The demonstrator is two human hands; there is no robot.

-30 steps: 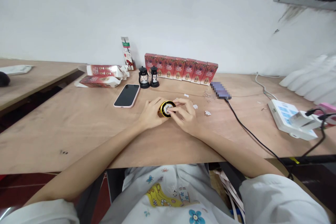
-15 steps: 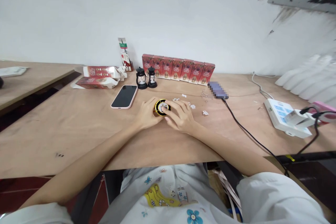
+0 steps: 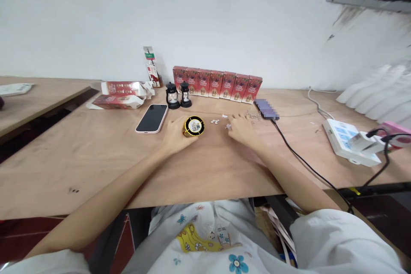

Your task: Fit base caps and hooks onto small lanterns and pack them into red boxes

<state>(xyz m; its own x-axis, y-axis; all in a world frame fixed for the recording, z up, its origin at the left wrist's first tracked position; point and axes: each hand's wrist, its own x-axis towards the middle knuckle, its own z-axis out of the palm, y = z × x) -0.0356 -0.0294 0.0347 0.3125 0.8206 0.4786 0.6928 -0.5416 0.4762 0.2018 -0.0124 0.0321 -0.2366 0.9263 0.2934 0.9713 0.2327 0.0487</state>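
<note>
My left hand (image 3: 175, 135) is wrapped round the side of a round gold-and-black piece (image 3: 199, 119) standing on the table, its pale centre with small parts facing up. To the right, my right hand (image 3: 242, 129) rests palm down on the table, fingers apart and bent, over small white pieces (image 3: 228, 126). Some fingertips are hard to make out, and I see nothing held in them. Several tiny round white discs (image 3: 215, 121) lie between the two hands. Another small white piece (image 3: 224, 116) is just beyond my right fingertips.
Two small black lanterns (image 3: 173, 97) stand behind my left hand, beside a phone (image 3: 152, 118). Red boxes (image 3: 216, 84) line the wall; opened cartons (image 3: 120, 95) lie left. A blurred phone (image 3: 266, 109) trails a black cable (image 3: 298, 156) toward the power strip (image 3: 343, 141).
My right hand has left the top of the round piece and moved right to the small white pieces. My left hand has shifted slightly left and back with the round piece.
</note>
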